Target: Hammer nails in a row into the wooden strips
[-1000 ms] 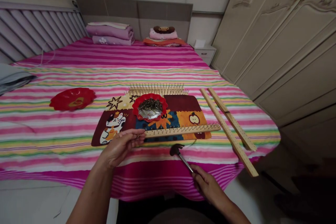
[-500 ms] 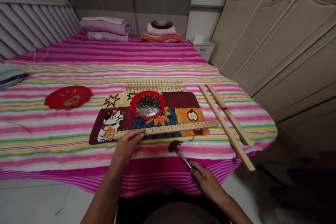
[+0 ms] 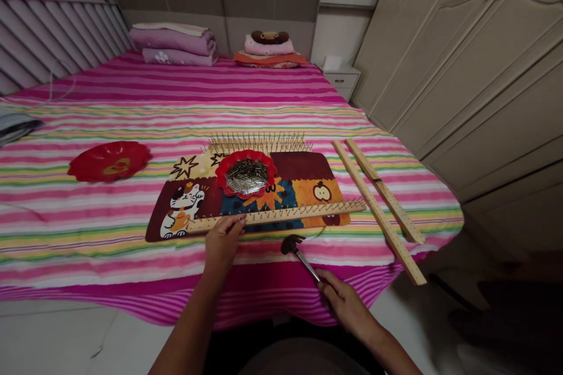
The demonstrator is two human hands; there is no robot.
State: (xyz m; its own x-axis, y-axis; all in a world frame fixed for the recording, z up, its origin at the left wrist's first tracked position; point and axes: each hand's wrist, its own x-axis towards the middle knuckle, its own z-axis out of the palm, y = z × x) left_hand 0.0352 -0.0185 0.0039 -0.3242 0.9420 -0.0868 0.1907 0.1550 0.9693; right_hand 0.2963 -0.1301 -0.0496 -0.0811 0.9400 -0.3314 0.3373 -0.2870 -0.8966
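A long wooden strip (image 3: 281, 215) with a row of nails standing in it lies across a patterned mat (image 3: 303, 167). My left hand (image 3: 223, 237) rests at the strip's left part, its fingers pinched together at the row of nails. Whatever is between those fingertips is too small to make out. Lower down, my right hand (image 3: 341, 299) is wrapped round the handle of a claw hammer (image 3: 303, 256), whose dark head lies just in front of the strip, apart from it. Behind the strip, a red scalloped bowl (image 3: 221, 180) holds loose nails (image 3: 247, 176).
Nail-studded wooden strips (image 3: 259, 145) stand behind the mat. Two more wooden strips (image 3: 380, 211) lie at the right. An overturned-looking red dish (image 3: 109, 161) is at the left on the striped bedspread (image 3: 109, 217). Folded bedding (image 3: 176, 44) sits by the headboard; a wardrobe (image 3: 475, 70) stands right.
My left hand has shifted slightly right along the strip, with its fingers still at the row of nails. My right hand and the hammer have stayed nearly in place.
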